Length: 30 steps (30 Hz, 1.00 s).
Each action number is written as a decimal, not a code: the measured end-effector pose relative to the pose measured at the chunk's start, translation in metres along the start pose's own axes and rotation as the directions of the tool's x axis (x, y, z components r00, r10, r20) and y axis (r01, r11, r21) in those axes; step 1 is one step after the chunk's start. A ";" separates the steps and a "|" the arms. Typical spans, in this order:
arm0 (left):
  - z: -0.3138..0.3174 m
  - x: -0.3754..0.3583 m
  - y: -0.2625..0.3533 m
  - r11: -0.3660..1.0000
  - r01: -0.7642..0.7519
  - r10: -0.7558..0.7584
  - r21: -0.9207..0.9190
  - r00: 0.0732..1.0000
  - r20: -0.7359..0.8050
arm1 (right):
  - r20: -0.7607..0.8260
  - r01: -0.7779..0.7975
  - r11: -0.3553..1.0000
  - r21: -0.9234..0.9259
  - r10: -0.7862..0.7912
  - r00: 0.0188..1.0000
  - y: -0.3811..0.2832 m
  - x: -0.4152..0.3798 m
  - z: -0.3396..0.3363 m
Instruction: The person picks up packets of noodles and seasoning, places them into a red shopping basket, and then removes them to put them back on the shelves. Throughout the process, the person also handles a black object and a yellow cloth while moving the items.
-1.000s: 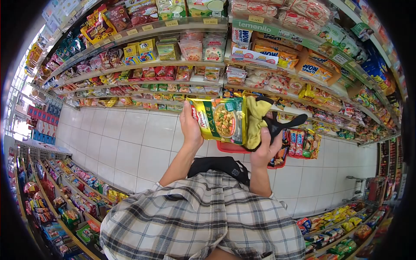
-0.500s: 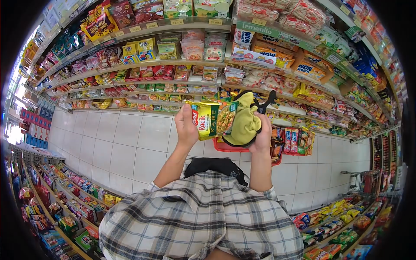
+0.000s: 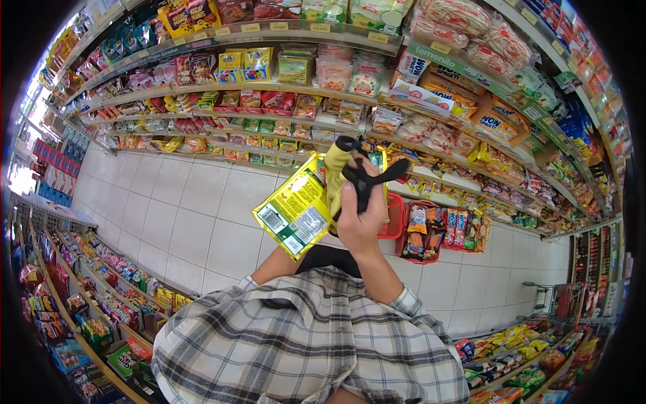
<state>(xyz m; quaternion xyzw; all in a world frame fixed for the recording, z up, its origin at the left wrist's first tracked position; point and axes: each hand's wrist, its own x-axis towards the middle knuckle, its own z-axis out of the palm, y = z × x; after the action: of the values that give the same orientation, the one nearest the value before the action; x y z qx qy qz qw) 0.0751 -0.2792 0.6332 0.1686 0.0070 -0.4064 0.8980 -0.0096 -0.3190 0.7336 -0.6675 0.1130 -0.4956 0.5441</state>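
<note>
- My right hand has its fingers closed around a yellow cloth with black straps.
- The yellow packet sits tilted, back side showing, just left of that hand, above the red basket.
- My left hand is hidden behind the packet; I cannot tell its grip.

The left hand is hidden behind the yellow packet, only its forearm showing below. The packet's front faces away; its back-panel print is too small to read. The right hand and yellow cloth cover the packet's right side and part of the red basket.
</note>
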 end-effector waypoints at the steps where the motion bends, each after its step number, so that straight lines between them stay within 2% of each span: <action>1: -0.002 -0.003 0.001 1.000 0.008 -0.008 -0.015 1.000 0.004 | 0.068 0.066 0.996 -0.053 -0.062 0.996 0.000 0.008 0.005; 3: -0.008 -0.008 0.003 0.999 0.016 -0.017 -0.042 1.000 -0.003 | 0.270 0.297 0.891 -0.343 -0.209 0.940 0.000 0.007 0.017; 5: -0.011 -0.014 0.011 0.999 0.013 -0.013 -0.037 1.000 0.004 | 0.366 0.371 0.871 -0.321 -0.246 0.897 -0.005 -0.005 0.032; 7: -0.016 -0.019 0.020 1.000 -0.006 0.006 -0.019 1.000 -0.002 | 0.476 0.406 0.813 -0.417 -0.185 0.860 -0.009 -0.023 0.040; 10: -0.020 -0.026 0.031 1.000 -0.025 0.025 -0.004 1.000 0.006 | 0.628 0.435 0.851 -0.295 -0.170 0.759 -0.010 -0.065 0.051; 13: -0.023 -0.028 0.037 0.999 -0.040 0.040 0.008 0.999 0.009 | 0.608 0.561 0.761 -0.327 -0.285 0.741 -0.007 -0.064 0.052; 15: -0.024 -0.026 0.040 0.999 -0.046 0.046 0.007 0.999 0.012 | 0.496 0.477 0.794 -0.376 -0.261 0.828 -0.003 -0.050 0.047; 17: -0.025 -0.025 0.044 0.999 -0.048 0.048 0.011 0.999 0.018 | 0.309 0.339 0.855 -0.393 -0.224 0.924 0.001 -0.035 0.044; 20: -0.027 -0.025 0.049 0.998 -0.059 0.058 0.021 0.998 0.033 | 0.162 0.215 0.912 -0.349 -0.167 0.973 0.014 -0.017 0.033; 23: -0.029 -0.027 0.055 0.997 -0.067 0.066 0.028 0.996 0.059 | -0.024 0.011 0.992 -0.124 -0.014 1.000 0.052 -0.018 0.028; 25: -0.030 -0.030 0.057 0.997 -0.068 0.066 0.030 0.996 0.067 | -0.093 -0.342 0.939 -0.016 0.340 0.936 0.082 -0.020 0.014; 26: -0.031 -0.030 0.058 0.997 -0.068 0.065 0.030 0.995 0.069 | -0.124 -0.520 0.842 0.143 0.537 0.835 0.096 -0.022 0.010; 27: -0.033 -0.031 0.060 0.997 -0.067 0.064 0.033 0.996 0.067 | -0.104 -0.621 0.723 0.304 0.673 0.733 0.098 -0.021 0.007; 29: -0.035 -0.032 0.062 0.997 -0.067 0.064 0.037 0.996 0.065 | -0.103 -0.653 0.571 0.497 0.787 0.609 0.099 -0.024 0.000; 30: -0.036 -0.032 0.063 0.997 -0.070 0.068 0.038 0.996 0.057 | -0.104 -0.632 0.558 0.538 0.788 0.607 0.099 -0.027 -0.005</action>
<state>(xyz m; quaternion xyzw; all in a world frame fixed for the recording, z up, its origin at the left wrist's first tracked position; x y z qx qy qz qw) 0.1044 -0.2064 0.6224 0.1750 -0.0319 -0.3798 0.9078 0.0122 -0.3412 0.6360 -0.3229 0.3493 -0.3450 0.8091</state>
